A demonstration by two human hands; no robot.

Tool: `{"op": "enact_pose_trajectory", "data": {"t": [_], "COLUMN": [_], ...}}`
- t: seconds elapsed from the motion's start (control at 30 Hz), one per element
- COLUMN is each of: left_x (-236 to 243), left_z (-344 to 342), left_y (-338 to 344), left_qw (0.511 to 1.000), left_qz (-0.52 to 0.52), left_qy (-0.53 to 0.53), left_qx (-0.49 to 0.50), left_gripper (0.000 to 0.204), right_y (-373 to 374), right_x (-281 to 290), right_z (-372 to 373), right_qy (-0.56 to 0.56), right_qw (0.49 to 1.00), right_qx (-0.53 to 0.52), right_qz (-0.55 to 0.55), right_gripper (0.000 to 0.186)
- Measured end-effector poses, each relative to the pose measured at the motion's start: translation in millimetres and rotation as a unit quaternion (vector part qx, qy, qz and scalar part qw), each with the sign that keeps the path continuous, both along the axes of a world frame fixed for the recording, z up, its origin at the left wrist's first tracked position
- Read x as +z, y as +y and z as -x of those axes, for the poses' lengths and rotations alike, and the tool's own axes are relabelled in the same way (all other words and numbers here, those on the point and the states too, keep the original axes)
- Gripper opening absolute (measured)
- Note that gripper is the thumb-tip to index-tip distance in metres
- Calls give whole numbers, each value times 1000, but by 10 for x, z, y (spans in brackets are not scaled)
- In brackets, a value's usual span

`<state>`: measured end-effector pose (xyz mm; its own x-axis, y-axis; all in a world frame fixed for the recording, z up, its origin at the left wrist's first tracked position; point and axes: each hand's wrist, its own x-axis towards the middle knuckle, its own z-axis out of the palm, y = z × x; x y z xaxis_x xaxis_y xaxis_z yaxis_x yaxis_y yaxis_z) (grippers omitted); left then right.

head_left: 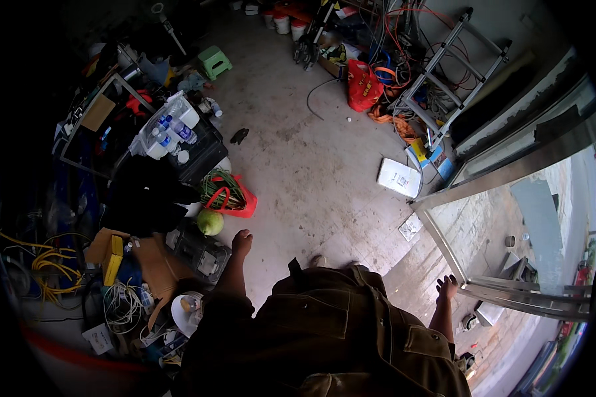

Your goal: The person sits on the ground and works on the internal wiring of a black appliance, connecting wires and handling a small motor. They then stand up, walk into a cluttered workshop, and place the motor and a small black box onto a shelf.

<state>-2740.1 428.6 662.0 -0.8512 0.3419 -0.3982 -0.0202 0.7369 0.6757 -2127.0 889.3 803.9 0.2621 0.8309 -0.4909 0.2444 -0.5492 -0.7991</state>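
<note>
My left hand (242,243) hangs over the floor with its fingers curled in, and nothing shows in it. Closest to it are a round pale green fruit (210,223), perhaps a pomelo or melon, and a red bag (245,202) with long green leafy stalks (217,188) sticking out. A dark tool case (202,255) lies beside that forearm. On the other side, my right hand (447,286) has its fingers spread and holds nothing. It appears close to the metal frame of a glass door (444,245); whether they touch I cannot tell.
Left, clutter surrounds a cardboard box (155,264), yellow cable (46,264) and a white bin (155,135) with water bottles (182,129). Farther off stand a green stool (214,62) and a stepladder (437,89) by a red bag of goods (364,86). A white flat package (399,177) lies on the floor.
</note>
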Motion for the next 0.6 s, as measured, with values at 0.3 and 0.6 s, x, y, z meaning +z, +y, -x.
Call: {"op": "enact_pose_trajectory", "data": {"t": [0.3,0.6], "left_x": [71,452], "left_z": [-50,931], "left_y": [-388,500], "left_qw": [967,941], "left_qz": [-26,-11], "left_qy": [-83,-153], "left_qx": [241,300], "left_gripper": [23,30], "right_y": [1663,3430], "right_x": [-449,-425], "right_z": [2001,4863], "right_qy": [-1,-21], "right_qw": [986,958], "right_qx": [163,284], "right_qz": [-38,-41], "right_gripper": [46,47]}}
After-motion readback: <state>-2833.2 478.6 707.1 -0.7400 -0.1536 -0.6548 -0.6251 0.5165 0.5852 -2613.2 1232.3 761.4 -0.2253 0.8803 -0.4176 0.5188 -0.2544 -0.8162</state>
